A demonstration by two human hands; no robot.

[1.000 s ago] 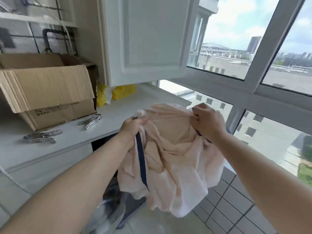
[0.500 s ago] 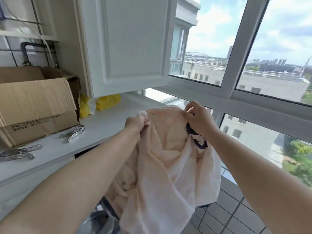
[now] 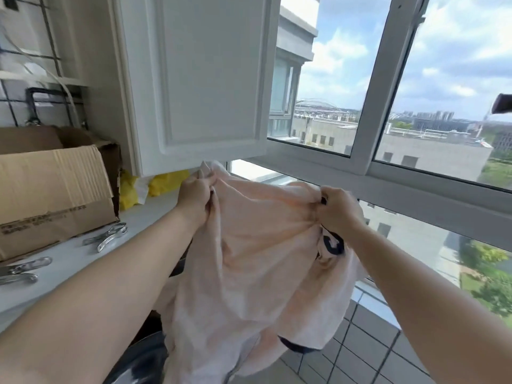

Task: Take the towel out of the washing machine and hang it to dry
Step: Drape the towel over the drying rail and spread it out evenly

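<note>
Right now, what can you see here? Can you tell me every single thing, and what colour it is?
towel: one, pale peach with dark navy trim, held up in front of the window
cardboard box: one, brown, on the counter at the left
metal clips: two, silver, lying on the counter in front of the box
yellow bag: one, yellow, on the counter under the cabinet
cabinet door: one, white, above the counter
counter: one, white, along the left
window: one, white frame, buildings and sky outside
left hand: one, grips the towel's top edge
right hand: one, grips the towel's top edge
</note>
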